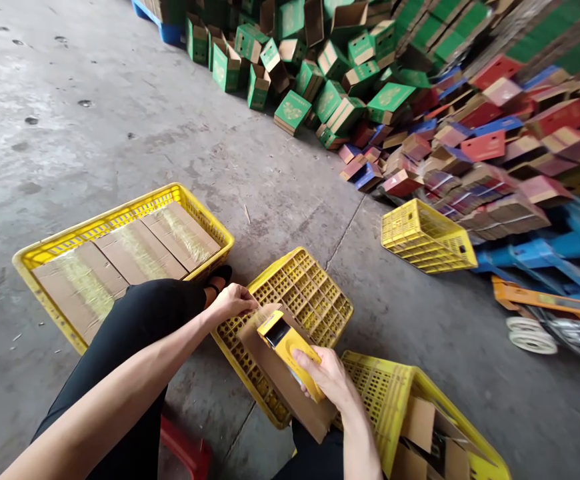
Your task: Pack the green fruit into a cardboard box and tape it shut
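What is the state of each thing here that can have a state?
Tape dispenser: held by right hand, on the box.
Box: flaps shut, lying on a crate, left hand at its end.
Left crate: upright, filled with taped boxes.
Middle crate: upside down.
Far crate: tipped over.

carton [280, 377] on overturned crate [305, 293], boxes [370, 87] behind

light: bright, even daylight, brightest on the concrete floor [95, 113] at upper left | shadows: soft and short | glare: pale sheen upper left | blur: slight smear at right edge | distortion: wide-angle stretch in the corners, lines tilted | focus: centre sharp
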`<state>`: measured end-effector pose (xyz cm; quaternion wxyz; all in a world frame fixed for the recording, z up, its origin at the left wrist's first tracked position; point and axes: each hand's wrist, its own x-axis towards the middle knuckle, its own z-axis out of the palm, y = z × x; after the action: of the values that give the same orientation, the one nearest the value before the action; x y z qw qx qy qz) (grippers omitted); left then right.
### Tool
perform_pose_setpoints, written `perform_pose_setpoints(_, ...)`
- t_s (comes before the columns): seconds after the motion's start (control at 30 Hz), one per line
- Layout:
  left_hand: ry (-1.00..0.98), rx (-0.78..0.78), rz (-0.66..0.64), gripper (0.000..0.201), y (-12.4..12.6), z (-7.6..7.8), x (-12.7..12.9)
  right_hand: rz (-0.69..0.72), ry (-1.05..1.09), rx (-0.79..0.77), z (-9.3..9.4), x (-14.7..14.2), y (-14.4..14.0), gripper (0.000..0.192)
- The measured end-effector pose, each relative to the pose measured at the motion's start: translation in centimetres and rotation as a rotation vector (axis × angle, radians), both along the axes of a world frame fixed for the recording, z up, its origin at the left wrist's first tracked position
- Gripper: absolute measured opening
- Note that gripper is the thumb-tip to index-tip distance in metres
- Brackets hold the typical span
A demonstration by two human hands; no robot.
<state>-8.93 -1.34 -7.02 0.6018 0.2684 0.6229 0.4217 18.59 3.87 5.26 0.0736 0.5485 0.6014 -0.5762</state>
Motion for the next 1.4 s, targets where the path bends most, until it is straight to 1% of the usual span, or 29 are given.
perform_pose_setpoints(0.17, 0.053, -0.052, -0.020, 0.026, 0.1, -0.7, 0.7, -0.013, -0.032, -0.005, -0.2, -0.2, 0.2, 0.059)
perform_pose_setpoints(0.27, 0.046, -0.076, -0.030, 0.024, 0.1, -1.1, 1.6, -0.030, -0.036, 0.005, 0.1, -0.4, 0.2, 0.056)
perform_pose_setpoints(0.47, 0.030, -0.088, -0.038, 0.024, -0.3, -1.5, 3.4, -0.005, -0.052, 0.018, 0.8, -1.1, 0.1, 0.051)
perform_pose_setpoints(0.53, 0.060, -0.078, -0.033, 0.023, -0.3, -1.7, 3.7, -0.002, -0.061, 0.030, 1.0, -1.3, 0.0, 0.051)
perform_pose_setpoints(0.63, 0.124, -0.060, -0.028, 0.017, -0.4, -2.0, 4.1, 0.004, -0.069, 0.039, 1.2, -1.4, -0.1, 0.051)
perform_pose_setpoints(0.73, 0.184, -0.056, -0.026, 0.011, -0.7, -2.3, 4.5, -0.003, -0.061, 0.030, 1.2, -1.4, 0.0, 0.052)
perform_pose_setpoints(0.77, 0.201, -0.059, -0.021, 0.013, -0.8, -2.3, 4.6, -0.006, -0.057, 0.030, 1.1, -1.3, 0.0, 0.053)
perform_pose_setpoints(0.8, 0.216, -0.064, -0.012, 0.020, -0.9, -2.3, 4.6, -0.007, -0.051, 0.030, 0.9, -1.3, 0.1, 0.053)
perform_pose_setpoints(0.9, 0.266, -0.091, 0.038, 0.059, -1.3, -2.0, 4.5, -0.003, -0.052, 0.021, 0.3, -1.1, 0.3, 0.056)
perform_pose_setpoints(0.93, 0.280, -0.075, 0.064, 0.068, -1.4, -1.8, 4.5, -0.002, -0.058, 0.016, 0.2, -1.0, 0.4, 0.058)
perform_pose_setpoints(0.97, 0.286, -0.039, 0.088, 0.068, -1.6, -1.5, 4.5, -0.001, -0.066, 0.012, 0.1, -1.0, 0.4, 0.059)
perform_pose_setpoints(1.0, 0.283, 0.009, 0.108, 0.061, -1.9, -1.1, 4.6, 0.002, -0.075, 0.013, 0.0, -1.0, 0.4, 0.060)
perform_pose_setpoints(1.07, 0.252, 0.110, 0.123, 0.035, -2.7, -0.3, 5.0, 0.010, -0.086, 0.036, 0.2, -1.1, 0.3, 0.060)
perform_pose_setpoints(1.1, 0.222, 0.150, 0.113, 0.027, -3.3, 0.1, 5.3, 0.014, -0.087, 0.052, 0.3, -1.1, 0.2, 0.059)
perform_pose_setpoints(1.13, 0.187, 0.176, 0.091, 0.029, -3.9, 0.4, 5.7, 0.019, -0.087, 0.063, 0.5, -1.2, 0.1, 0.058)
perform_pose_setpoints(1.2, 0.073, 0.240, 0.029, 0.050, -5.1, 0.8, 6.3, 0.016, -0.080, 0.072, 0.8, -1.2, -0.1, 0.056)
perform_pose_setpoints(1.3, -0.069, 0.291, -0.102, 0.086, -6.0, 0.6, 6.9, -0.002, -0.068, 0.056, 0.9, -1.1, -0.2, 0.054)
perform_pose_setpoints(1.33, -0.078, 0.312, -0.143, 0.092, -6.1, 0.4, 6.9, -0.007, -0.065, 0.051, 0.9, -1.1, -0.1, 0.053)
perform_pose_setpoints(1.4, -0.056, 0.377, -0.208, 0.095, -5.8, 0.0, 6.8, -0.007, -0.054, 0.041, 0.7, -0.9, 0.0, 0.050)
